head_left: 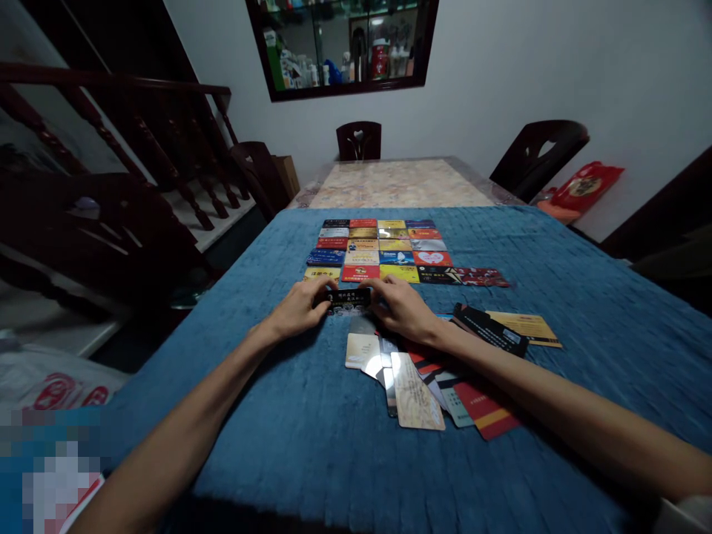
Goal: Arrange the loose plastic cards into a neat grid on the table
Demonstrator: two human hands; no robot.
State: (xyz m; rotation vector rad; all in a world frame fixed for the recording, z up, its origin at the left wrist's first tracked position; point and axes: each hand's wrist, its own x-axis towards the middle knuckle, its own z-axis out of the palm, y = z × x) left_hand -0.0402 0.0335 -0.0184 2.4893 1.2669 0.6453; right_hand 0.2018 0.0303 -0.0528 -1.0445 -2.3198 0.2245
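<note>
Between my two hands is a black plastic card [348,297] with pale lettering. My left hand [302,305] pinches its left end, and my right hand [401,305] grips the right end. Just beyond it, cards lie edge to edge in several rows, among them a red card [360,274] and a card with a white heart [432,258]. A dark red patterned card [483,277] extends the nearest row to the right. Under and beside my right forearm spreads a loose pile of overlapping cards, with a beige card [417,393] and a red card with an orange stripe [488,409].
A blue cloth [267,430] covers the near part of the table; the marble-patterned top [406,184] shows beyond. Dark wooden chairs [359,141] stand around it. A railing [111,81] runs along the left. A red bag [588,190] sits at the right, a white plastic bag [50,378] at lower left.
</note>
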